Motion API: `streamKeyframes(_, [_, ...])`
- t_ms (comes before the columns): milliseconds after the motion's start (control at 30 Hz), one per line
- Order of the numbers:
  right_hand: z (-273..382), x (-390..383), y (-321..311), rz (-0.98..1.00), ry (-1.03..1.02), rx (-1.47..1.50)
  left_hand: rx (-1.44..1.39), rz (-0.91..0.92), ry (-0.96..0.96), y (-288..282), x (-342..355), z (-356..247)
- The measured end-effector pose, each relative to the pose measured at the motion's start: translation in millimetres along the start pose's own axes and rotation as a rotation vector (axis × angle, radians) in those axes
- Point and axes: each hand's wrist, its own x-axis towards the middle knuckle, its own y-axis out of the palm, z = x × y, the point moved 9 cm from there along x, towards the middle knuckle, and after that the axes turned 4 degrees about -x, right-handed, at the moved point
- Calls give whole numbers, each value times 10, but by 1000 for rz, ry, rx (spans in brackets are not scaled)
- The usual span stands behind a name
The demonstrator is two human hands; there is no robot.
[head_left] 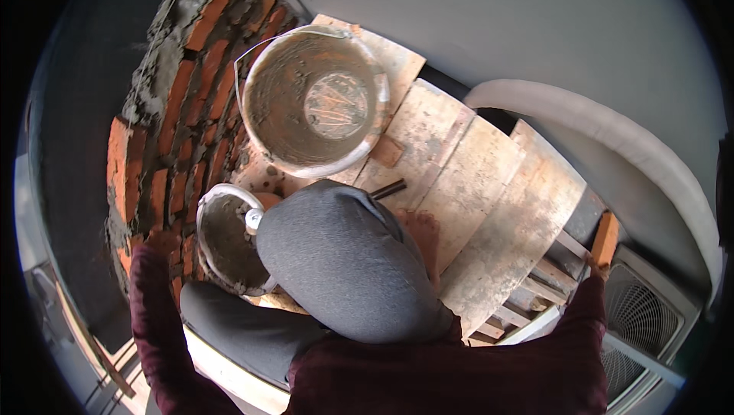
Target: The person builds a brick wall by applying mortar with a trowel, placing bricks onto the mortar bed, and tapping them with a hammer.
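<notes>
At the far right my right hand (596,268) is closed around the lower end of an orange brick (606,237), held upright. My left hand (158,242) is beside the mortar-streaked brick wall (177,109); its fingers blend with the bricks and cannot be made out. Between that wall and my raised knee stands a small bucket (202,224) with grey mortar inside. A round whitish knob (253,220) shows at its rim, and what it belongs to is hidden. Beyond my knee is a large bucket (264,109), its inside smeared with mortar, its wire handle resting to the left.
Pale wooden boards (478,178) lie under the buckets and my bare foot (420,231). A brick piece (387,152) and a dark slim object (388,189) rest on them. A whitish curved pipe (612,120) runs along the right, above an outdoor air-conditioner unit (650,304).
</notes>
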Motion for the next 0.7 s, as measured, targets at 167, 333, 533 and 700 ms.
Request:
streamKeyframes(167, [-47,504,-166,-164,-209,407,122,473,-124,447,-309,-1319])
streamKeyframes(333, [395,-178,-570,-304,-28,77,335,311,422,75,-464,-3489])
streamKeyframes(533, [1886,-1757,-1604,-429,-396,-244,70,-151,931,-215,-838,-4711])
streamKeyframes(700, [3259,-3582,-2556,-251,-793,-135,-290,-276,1320,-182,-1554,-5608])
